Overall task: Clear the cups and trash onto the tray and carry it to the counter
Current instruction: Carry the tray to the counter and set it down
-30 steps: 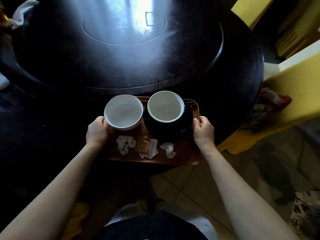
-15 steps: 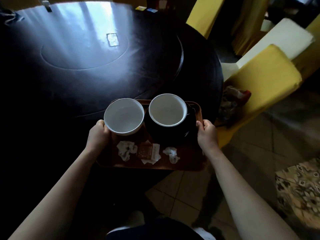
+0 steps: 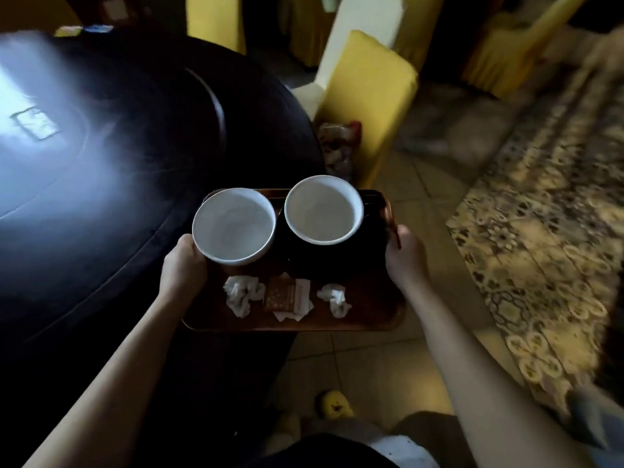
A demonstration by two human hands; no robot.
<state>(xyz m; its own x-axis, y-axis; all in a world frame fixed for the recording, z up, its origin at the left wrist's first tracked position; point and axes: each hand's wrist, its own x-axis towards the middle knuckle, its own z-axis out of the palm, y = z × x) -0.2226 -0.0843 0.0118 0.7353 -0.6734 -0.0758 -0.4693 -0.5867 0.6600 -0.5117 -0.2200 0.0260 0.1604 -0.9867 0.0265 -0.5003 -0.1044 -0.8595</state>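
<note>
Tray (image 3: 368, 320) loaded: two cups (image 3: 233, 225), crumpled trash (image 3: 241, 293).
Left hand (image 3: 182, 261) and right hand (image 3: 403, 255) clasp tray edges; carry to counter pending.

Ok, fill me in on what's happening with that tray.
A person holds the brown tray by its two short sides, left hand on one, right hand on the other. It carries two empty white cups, crumpled tissues and a small packet. The tray hangs partly past the dark round table, over the tiled floor.
</note>
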